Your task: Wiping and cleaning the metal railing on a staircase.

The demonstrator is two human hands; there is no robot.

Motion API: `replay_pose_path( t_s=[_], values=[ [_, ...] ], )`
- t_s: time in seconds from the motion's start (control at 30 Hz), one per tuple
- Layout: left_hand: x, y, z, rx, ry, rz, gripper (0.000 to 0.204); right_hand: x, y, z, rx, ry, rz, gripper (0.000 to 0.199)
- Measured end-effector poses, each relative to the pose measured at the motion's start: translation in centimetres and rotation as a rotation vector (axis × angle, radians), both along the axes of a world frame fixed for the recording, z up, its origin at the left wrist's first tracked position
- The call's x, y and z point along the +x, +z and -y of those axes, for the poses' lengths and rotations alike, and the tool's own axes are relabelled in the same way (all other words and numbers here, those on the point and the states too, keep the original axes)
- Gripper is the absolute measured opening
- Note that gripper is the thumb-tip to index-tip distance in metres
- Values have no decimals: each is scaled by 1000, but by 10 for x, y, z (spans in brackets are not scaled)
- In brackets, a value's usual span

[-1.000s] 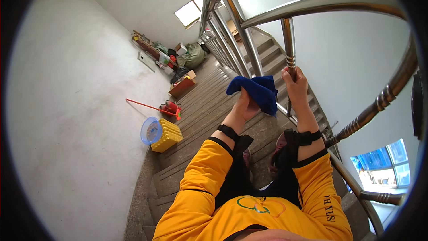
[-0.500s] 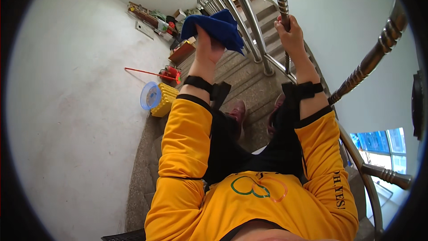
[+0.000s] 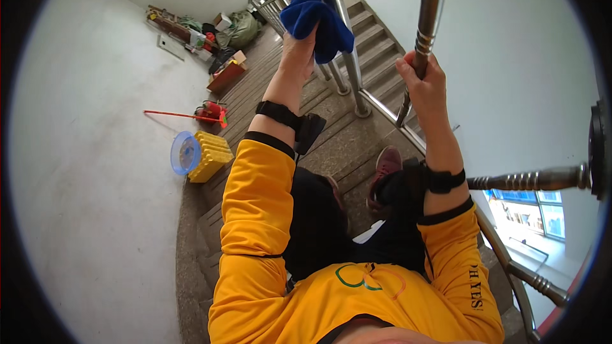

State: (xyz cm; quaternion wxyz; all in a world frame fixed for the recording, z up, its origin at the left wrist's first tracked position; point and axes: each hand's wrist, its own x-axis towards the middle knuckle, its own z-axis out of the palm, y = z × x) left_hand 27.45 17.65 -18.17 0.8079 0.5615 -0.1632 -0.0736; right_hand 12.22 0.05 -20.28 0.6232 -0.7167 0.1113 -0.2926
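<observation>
My left hand (image 3: 297, 51) is closed on a blue cloth (image 3: 312, 16), reaching forward to the metal stair railing. The cloth lies against or in front of an upright railing post (image 3: 349, 67); whether it wraps around is hidden. My right hand (image 3: 428, 89) grips a shiny metal baluster (image 3: 431, 9) just below its twisted rings, with the thumb to the left and the other fingers behind it. Both forearms are stretched out and wear black straps.
Stone steps (image 3: 344, 127) run beneath my feet; more stairs (image 3: 373, 44) rise beyond the railing. By the left wall stand a yellow crate (image 3: 213, 155), a blue basin (image 3: 185, 151), red fire extinguishers (image 3: 209, 111) and a red pole (image 3: 178, 114). Sacks (image 3: 242, 28) and boxes are piled farther off.
My left hand has brought the cloth to the right, against the railing, and the cloth is more bunched. My right hand still holds the baluster. The whole view has shifted.
</observation>
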Motion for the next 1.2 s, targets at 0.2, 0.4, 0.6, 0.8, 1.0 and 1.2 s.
replay_pose_path(
  t_s=[0.2, 0.4, 0.6, 0.8, 1.0, 1.2],
  values=[
    [60, 1, 49, 118, 126, -6, 50, 4, -1, -5, 74, -59, -120, 9],
    [78, 13, 75, 332, 396, 425, 18, 4, -1, -6, 66, -49, -92, 15],
    [130, -51, 40, 247, 48, 195, 36, 7, 8, -18, 177, -101, -104, 13],
    [141, -139, 39, 67, -302, 166, 56, 9, 7, -23, 191, -108, -75, 13],
    [121, -241, 40, -46, -268, -200, 89, 7, 7, -22, 138, -96, -83, 13],
    [63, -405, 34, 36, 61, -636, 54, 10, 1, -22, 143, -66, 19, 17]
  ],
)
